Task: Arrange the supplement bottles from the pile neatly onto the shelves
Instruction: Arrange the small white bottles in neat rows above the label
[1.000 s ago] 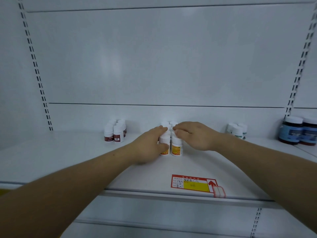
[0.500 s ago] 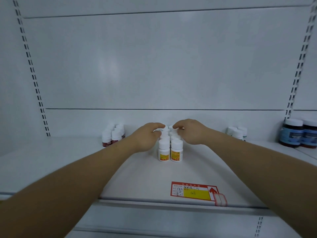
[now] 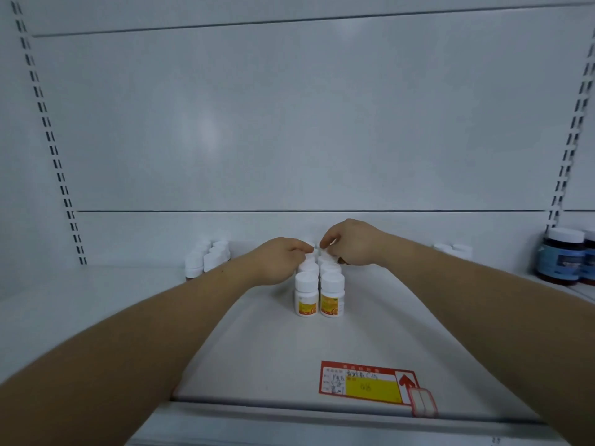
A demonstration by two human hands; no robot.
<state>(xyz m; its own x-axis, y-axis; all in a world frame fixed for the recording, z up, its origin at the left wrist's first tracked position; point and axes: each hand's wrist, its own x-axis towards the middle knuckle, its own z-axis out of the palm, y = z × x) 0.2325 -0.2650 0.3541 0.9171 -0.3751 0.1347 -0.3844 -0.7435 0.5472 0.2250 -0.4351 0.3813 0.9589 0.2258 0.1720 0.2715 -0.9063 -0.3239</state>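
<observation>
White plastic bottles point(image 3: 317, 284) with yellow labels stand upright in a double file on the shelf point(image 3: 257, 349), running from mid-depth toward the back panel. One second ago both hands covered the front pair. They have since travelled rearward, and that pair now stands exposed, side by side and touching. The left hand point(image 3: 280, 260) and right hand point(image 3: 351, 243) meet over the rearmost caps, fingers curled downward with tips on or at the caps. Whether they pinch a bottle or only nudge it cannot be told. The shift suggests that the front of the file is settled and the rear is being squared up. This group appears nearly finished, and the pile itself is out of view. Red-labelled bottles point(image 3: 206, 260) stand to the left, a few white ones point(image 3: 452, 249) to the right, and dark jars point(image 3: 561, 260) at the far right. A price tag point(image 3: 367, 381) lies near the shelf's front edge.
</observation>
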